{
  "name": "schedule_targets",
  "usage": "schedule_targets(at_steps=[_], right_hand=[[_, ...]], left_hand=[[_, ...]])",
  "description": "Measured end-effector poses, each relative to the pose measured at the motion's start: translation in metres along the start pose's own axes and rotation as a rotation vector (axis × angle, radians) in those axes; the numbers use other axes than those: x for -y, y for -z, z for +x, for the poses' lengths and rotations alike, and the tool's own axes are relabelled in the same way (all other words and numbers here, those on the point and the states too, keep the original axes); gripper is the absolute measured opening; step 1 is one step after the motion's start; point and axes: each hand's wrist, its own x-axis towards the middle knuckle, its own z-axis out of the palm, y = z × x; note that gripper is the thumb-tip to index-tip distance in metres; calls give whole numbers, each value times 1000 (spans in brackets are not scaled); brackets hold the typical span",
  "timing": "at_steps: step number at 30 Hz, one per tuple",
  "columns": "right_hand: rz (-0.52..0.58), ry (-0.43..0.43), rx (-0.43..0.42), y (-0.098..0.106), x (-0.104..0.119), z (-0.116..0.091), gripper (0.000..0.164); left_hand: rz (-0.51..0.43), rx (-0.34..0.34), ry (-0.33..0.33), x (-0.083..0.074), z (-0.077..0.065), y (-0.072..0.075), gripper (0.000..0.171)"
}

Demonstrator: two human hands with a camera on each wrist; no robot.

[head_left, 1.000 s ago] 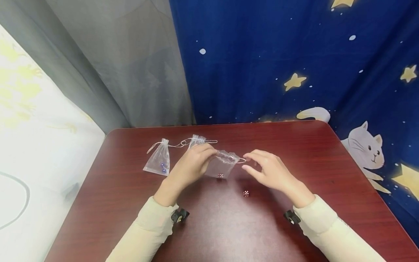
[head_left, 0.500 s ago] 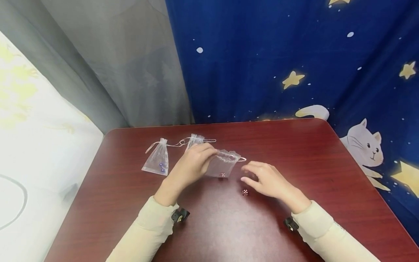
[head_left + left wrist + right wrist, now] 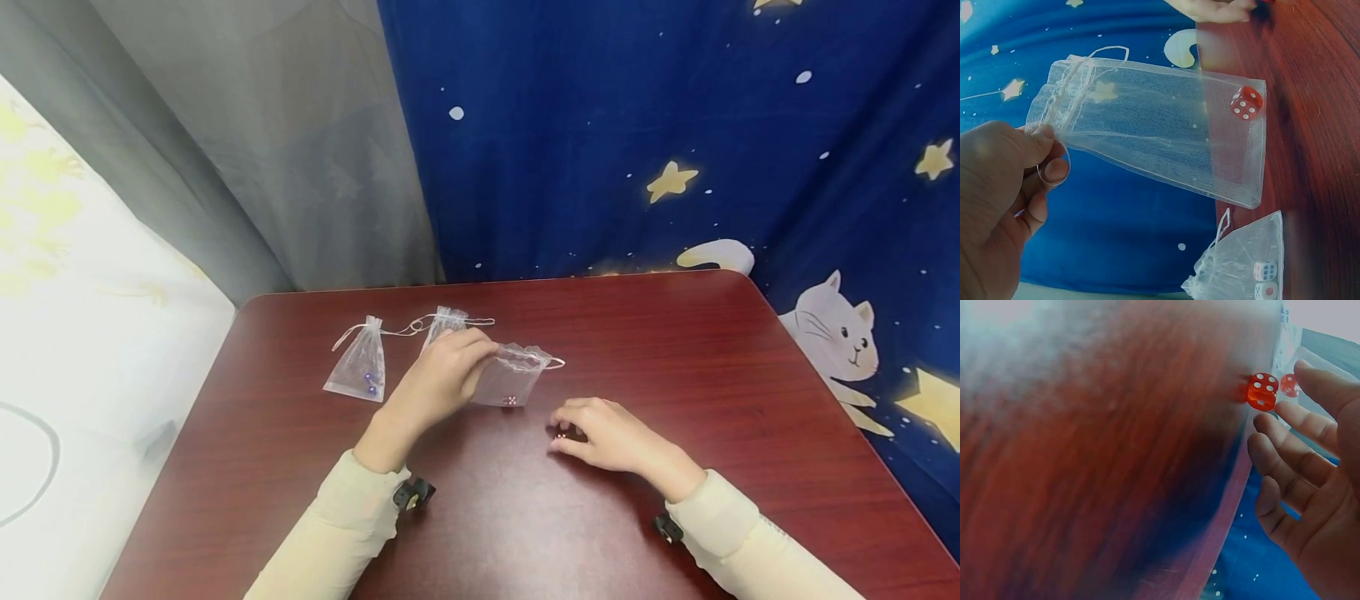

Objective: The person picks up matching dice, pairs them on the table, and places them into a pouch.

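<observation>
My left hand (image 3: 444, 375) pinches the top edge of a sheer white drawstring pouch (image 3: 517, 367) between thumb and fingers. The pouch's mouth looks wide, and one red die (image 3: 1247, 103) with white dots lies in its bottom corner. My right hand (image 3: 615, 437) hovers low over the table with thumb and fingers spread about a second red die (image 3: 1262, 392). In the right wrist view that die sits on the table just off the fingertips; in the head view the fingers partly cover it.
A tied pouch (image 3: 360, 367) with blue dice lies on the dark red table (image 3: 480, 533) at the left. Another pouch (image 3: 1235, 256), holding white dice, lies behind my left hand. Curtains hang beyond the table's far edge.
My right hand has left the pouch's drawstring loop and come down toward the near side, to the loose red die. The left hand stays in place with the pouch.
</observation>
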Motion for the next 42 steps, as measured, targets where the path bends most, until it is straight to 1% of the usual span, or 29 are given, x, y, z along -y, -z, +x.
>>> schedule_targets(at_steps=[6,11,14,18,22,29,34,42], right_hand=[[-26,10,34,-4,0,-1,30],[-55,48,44,-7,-1,-2,23],[-56,66,31,-8,-2,-2,17],[-51,80,-14,-4,-2,-1,14],[-48,97,-77,7,-1,3,14],[-98,131,-188,32,3,14,18],[-99,137,-228,48,6,19,20],[-65,145,-280,71,11,27,22]], left_hand=[[7,7,6,0,0,-1,11],[7,15,8,1,0,-2,12],[16,19,8,0,0,-3,12],[29,19,5,0,0,-2,11],[28,16,2,0,0,-2,12],[28,20,-1,0,-1,-3,12],[21,20,0,-1,-1,-2,12],[14,13,-19,0,-1,-1,11]])
